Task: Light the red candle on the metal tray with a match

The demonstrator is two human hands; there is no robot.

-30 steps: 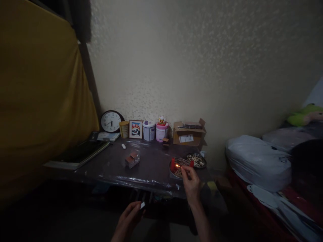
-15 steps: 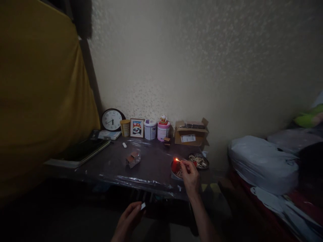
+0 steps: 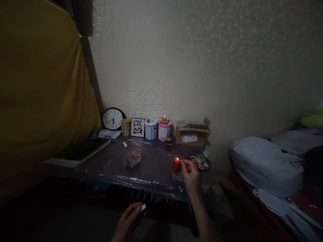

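My right hand (image 3: 191,175) pinches a burning match (image 3: 179,160) between thumb and fingertips. Its small flame is at the top of a red candle (image 3: 175,166), which stands upright in a round tin (image 3: 177,178); whether the wick itself burns I cannot tell. Part of the tin is hidden behind my hand. Lower down, in front of the table edge, my left hand (image 3: 129,216) is closed around a small box, likely a matchbox (image 3: 143,207), with one pale side showing. Beyond the right hand lies a round dish (image 3: 208,165) of matchsticks (image 3: 199,160).
A plastic-wrapped pack of small boxes (image 3: 133,158) lies mid-table (image 3: 151,169). Along the wall stand a clock (image 3: 112,119), a yellow cup (image 3: 126,127), a panda picture (image 3: 137,127), two tubs (image 3: 151,129) and a cardboard box (image 3: 194,135). White bags (image 3: 267,164) lie at right.
The view has shifted slightly. The match flame stays at the candle's top, and the red candle looks brighter and clearer. Both hands keep their hold.
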